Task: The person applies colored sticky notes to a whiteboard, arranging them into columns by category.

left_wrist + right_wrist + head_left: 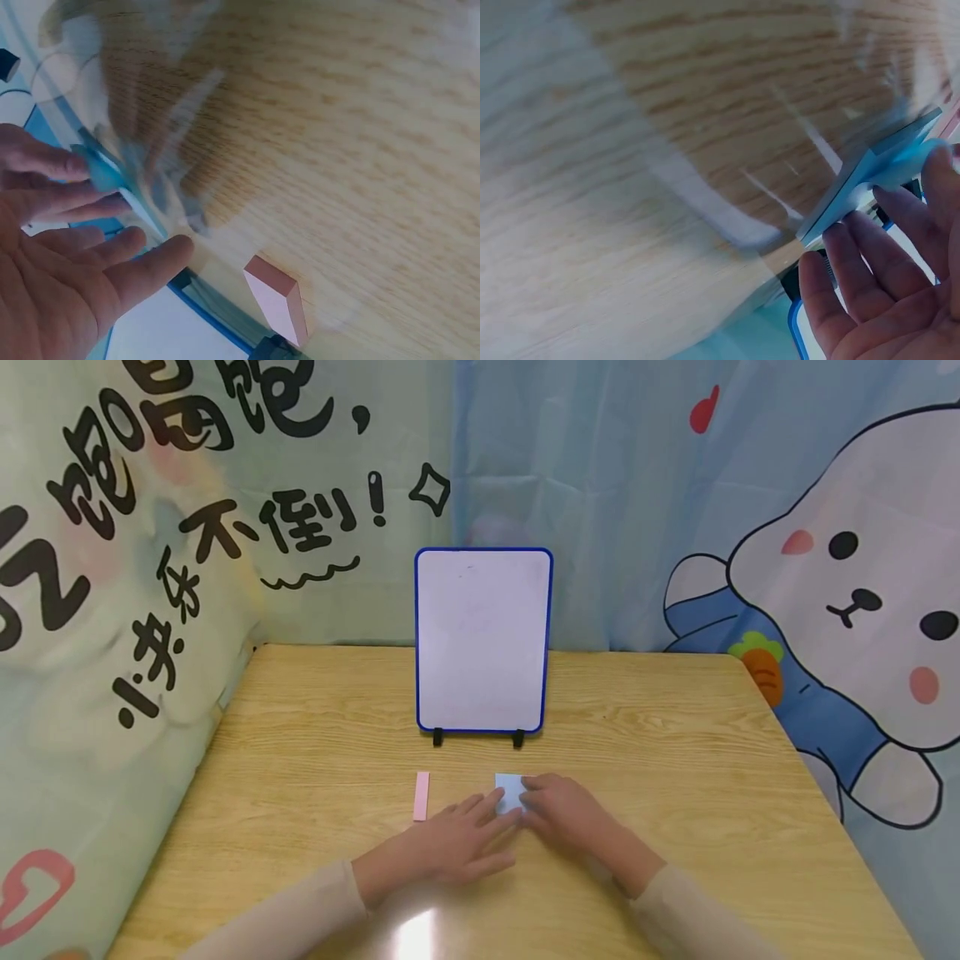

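Note:
A light-blue square pad (509,791) lies on the table between both hands. My left hand (450,845) is at its lower left, fingers stretched out and fingertips touching it or very close. Across its right side lie the fingers of my right hand (570,814). In the right wrist view, these slightly bent fingers rest against the blue pad (877,169), whose thin edge faces the camera. The left wrist view shows the left palm and spread fingers, with the pad partly hidden behind fingers. A narrow pink block (421,796) lies left of the pad, untouched.
A white board with a blue frame (483,639) stands upright on black feet behind the pad and block. The wooden table (315,710) has a bright light reflection near its front. Printed curtains (600,510) hang behind and to the left.

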Demonstrator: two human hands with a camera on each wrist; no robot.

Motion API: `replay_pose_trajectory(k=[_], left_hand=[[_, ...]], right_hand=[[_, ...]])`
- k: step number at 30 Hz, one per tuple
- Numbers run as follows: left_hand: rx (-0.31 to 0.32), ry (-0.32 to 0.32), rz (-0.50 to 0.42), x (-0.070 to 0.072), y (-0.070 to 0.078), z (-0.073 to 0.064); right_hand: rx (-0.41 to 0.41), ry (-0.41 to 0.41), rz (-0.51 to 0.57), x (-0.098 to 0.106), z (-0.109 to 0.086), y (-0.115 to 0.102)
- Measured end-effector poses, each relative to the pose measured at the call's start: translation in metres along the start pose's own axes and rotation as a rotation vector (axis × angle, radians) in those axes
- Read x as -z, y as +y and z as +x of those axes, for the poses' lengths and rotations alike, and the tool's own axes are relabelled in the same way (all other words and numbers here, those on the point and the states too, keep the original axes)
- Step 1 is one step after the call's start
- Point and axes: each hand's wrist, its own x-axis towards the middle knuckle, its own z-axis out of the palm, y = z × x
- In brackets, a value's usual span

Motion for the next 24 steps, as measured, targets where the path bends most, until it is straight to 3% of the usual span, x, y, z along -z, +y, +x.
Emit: replay_pose_trajectory(k=[7,17,20,24], left_hand=[[-0.062,0.065,0.103,0.002,0.002,-0.005],[-0.13,0.188,0.183,-0.003,0.002,0.002],[-0.138,0.177,0.185,-0.003,0.004,0.004],[-0.082,0.066,0.161,-0.003,0.002,0.007]], right_hand=[[0.021,0.049,-0.028,0.001,0.0,-0.001],[-0.088,0.11,0.05,-0.006,0.003,0.006],[-0.126,0.102,0.097,-0.002,0.004,0.005],[-0.157,0.081,0.102,0.0,0.005,0.005]])
